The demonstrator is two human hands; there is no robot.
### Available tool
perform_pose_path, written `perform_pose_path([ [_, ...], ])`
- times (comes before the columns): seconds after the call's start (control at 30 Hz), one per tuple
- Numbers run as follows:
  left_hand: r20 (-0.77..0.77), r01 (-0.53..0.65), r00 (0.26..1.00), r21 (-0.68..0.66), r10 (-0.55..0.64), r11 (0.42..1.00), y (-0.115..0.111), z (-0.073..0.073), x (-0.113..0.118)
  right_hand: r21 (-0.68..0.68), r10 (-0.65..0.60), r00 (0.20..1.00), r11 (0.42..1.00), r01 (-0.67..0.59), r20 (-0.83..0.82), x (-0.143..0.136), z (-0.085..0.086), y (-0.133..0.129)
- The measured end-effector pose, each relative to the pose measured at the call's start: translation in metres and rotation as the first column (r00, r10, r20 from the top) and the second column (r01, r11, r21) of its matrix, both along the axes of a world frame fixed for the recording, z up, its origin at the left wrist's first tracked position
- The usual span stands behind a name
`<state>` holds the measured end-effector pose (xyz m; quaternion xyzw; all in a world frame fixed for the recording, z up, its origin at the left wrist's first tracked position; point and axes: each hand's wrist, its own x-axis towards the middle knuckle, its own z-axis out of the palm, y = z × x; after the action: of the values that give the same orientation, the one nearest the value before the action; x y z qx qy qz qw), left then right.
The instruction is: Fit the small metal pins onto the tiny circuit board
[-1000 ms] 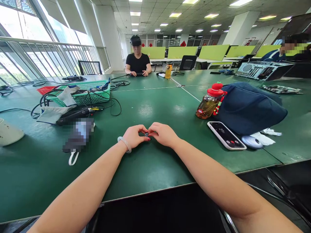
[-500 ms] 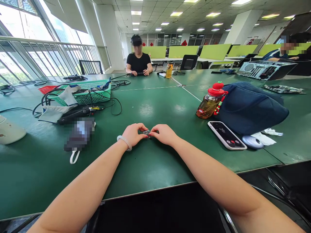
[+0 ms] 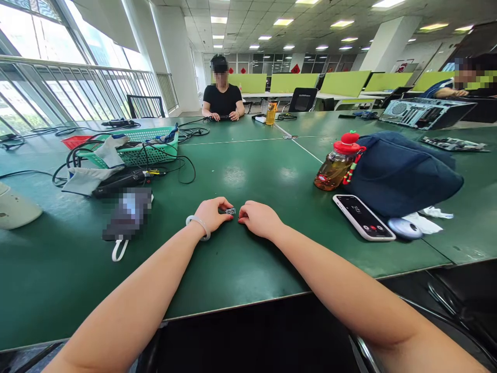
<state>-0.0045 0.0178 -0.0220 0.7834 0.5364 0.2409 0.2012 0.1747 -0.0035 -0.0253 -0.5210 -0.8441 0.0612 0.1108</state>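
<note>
Between the thumb and fingers of my left hand [image 3: 212, 215] is a small grey metallic-looking piece [image 3: 230, 211], too small to name its kind. A pale bangle [image 3: 199, 228] circles that wrist. Just right of the piece, a narrow gap apart from it, my right hand [image 3: 258, 217] has its thumb and fingertips pinched together. Whatever is in that pinch, if anything, is too small to make out. Both hands are over the green tabletop [image 3: 240, 264], near its front edge.
To the left lie a green basket [image 3: 155, 154] with cables, a dark pouch [image 3: 130, 212] and a white container [image 3: 15, 210]. On the right are a drink bottle [image 3: 334, 166], a navy bag [image 3: 404, 168] and a phone [image 3: 363, 217]. A person [image 3: 223, 98] sits across the table.
My right hand's fingertips have come off the small grey piece and moved slightly right. The piece stays in my left hand, now showing more of itself.
</note>
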Motion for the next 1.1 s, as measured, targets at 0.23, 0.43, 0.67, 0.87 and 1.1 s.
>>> perform_pose_path([
  [0.23,-0.023,-0.012,1.000,-0.044,0.011,0.999,0.000,0.001,0.001,0.090,0.016,0.996,0.996,-0.023,0.083,-0.005,-0.002,-0.004],
  [0.43,-0.021,-0.039,0.999,-0.045,0.038,0.998,-0.002,0.003,0.002,0.084,-0.020,0.998,0.996,0.015,0.055,-0.004,-0.001,-0.004],
  [0.67,-0.021,-0.053,0.998,-0.035,0.052,0.998,0.000,0.001,0.001,0.075,-0.036,0.998,0.997,0.033,0.041,-0.005,-0.004,-0.001],
  [0.87,-0.007,-0.033,0.999,-0.044,0.032,0.999,0.000,0.001,0.000,0.033,-0.033,0.999,0.999,0.033,-0.001,0.001,-0.007,0.005],
  [1.1,-0.006,-0.030,1.000,-0.040,0.030,0.999,0.001,-0.001,-0.001,0.002,-0.120,0.990,0.993,0.120,-0.071,0.005,-0.003,0.006],
])
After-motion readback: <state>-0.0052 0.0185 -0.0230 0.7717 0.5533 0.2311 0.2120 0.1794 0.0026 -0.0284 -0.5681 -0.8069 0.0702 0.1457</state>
